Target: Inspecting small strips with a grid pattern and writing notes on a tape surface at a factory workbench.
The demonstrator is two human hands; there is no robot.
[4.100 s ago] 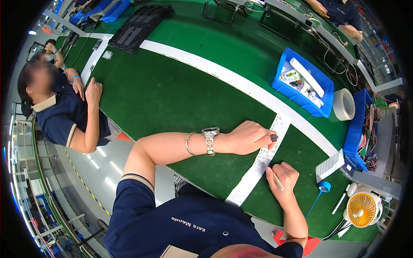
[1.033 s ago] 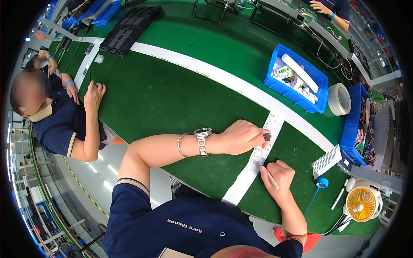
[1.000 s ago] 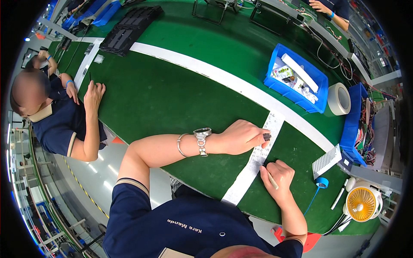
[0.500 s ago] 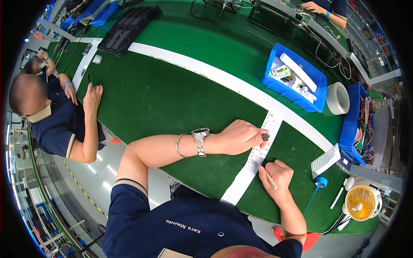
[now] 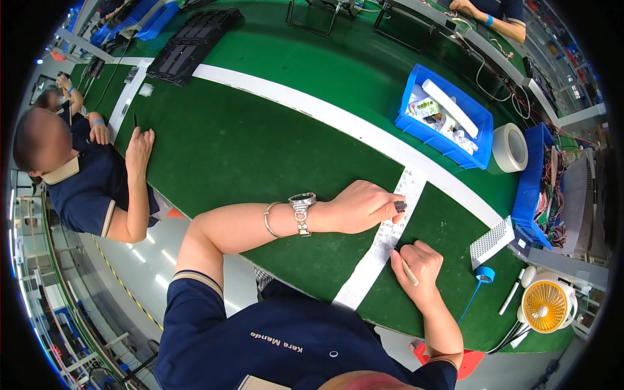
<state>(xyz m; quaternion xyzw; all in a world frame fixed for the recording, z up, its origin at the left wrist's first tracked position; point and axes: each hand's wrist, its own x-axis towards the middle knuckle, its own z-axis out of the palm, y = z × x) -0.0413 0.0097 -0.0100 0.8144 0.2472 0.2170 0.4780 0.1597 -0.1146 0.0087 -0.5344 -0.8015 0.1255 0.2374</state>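
Observation:
My left hand [image 5: 361, 208], with a watch [image 5: 302, 211] and a bangle on the wrist, is closed in a pinch over a white strip [image 5: 361, 283] that has dark marks on it. A small black piece [image 5: 400, 207] shows at its thumb and fingertips; its exact kind is unclear. To the right of the strip, my right hand [image 5: 424, 265] is closed around a pale, pen-like stick [image 5: 409, 273]. The dark tip of the stick points at the strip's edge, close to its markings. Whether the tip touches the strip cannot be made out.
Beyond my hands stands a blue bin [image 5: 448, 133] of bottles and a white roll, beside a tape roll [image 5: 510, 148]. Another bin [image 5: 536, 188] holds wires. A small fan [image 5: 546, 307] sits at right, black trays [image 5: 195, 45] at far left. A co-worker [image 5: 84, 175] sits at left.
My hands, the black piece and the stick stay practically where they were. The co-worker at left has shifted a hand slightly; the person at the far right has moved an arm slightly.

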